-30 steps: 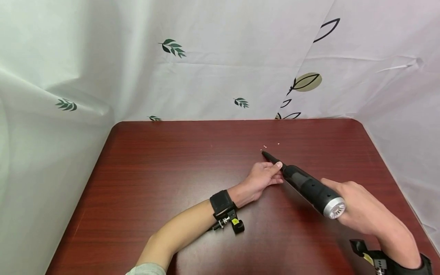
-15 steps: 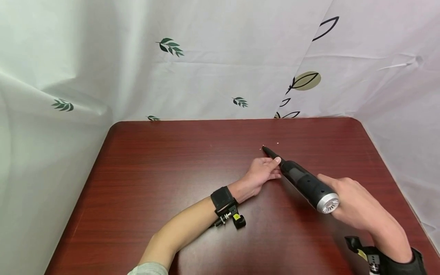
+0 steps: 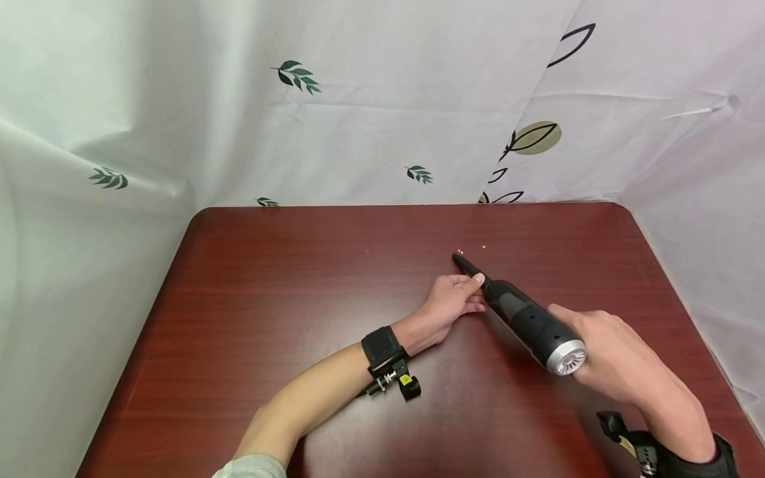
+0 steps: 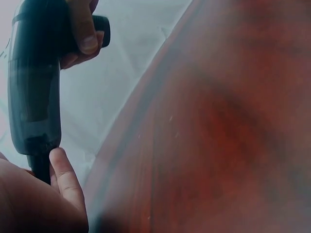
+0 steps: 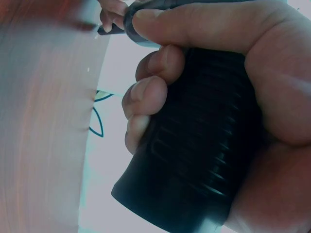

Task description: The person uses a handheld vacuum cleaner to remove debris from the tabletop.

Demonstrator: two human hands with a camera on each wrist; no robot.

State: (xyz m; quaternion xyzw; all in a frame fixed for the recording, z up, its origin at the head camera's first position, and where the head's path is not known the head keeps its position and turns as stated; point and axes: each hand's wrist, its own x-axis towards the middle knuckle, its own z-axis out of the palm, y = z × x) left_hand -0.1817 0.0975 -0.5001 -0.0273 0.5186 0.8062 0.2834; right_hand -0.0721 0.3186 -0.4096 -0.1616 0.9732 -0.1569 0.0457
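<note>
The right hand (image 3: 615, 358) is wrapping its grip tight around the ribbed handle of a small black hand vacuum (image 3: 526, 318). In the right wrist view the fingers (image 5: 150, 92) are curling around the handle (image 5: 194, 155) and the thumb is lying along the top. Holding it at the back end like this is probably making it easy to aim the front.

The vacuum is lying low and slanted over the counter (image 3: 287, 279), with its silver back end (image 3: 566, 357) up by the right hand and its thin nozzle (image 3: 468, 265) pointing away, down toward the wood. The tip is sitting just beside a few tiny white crumbs (image 3: 460, 251). That is likely why the vacuum is pointing that way.

The left hand (image 3: 454, 302) is resting on the counter next to the nozzle. Its fingers are bending around the thin neck where the nozzle is joining the body, and one fingertip (image 4: 58, 158) is pressing right against it in the left wrist view. This looks like a light steadying grip, keeping the tip from wobbling.

Each wrist is wearing a black strap with a small camera (image 3: 391, 378). A white curtain with leaf prints (image 3: 299, 76) is hanging around the counter.
</note>
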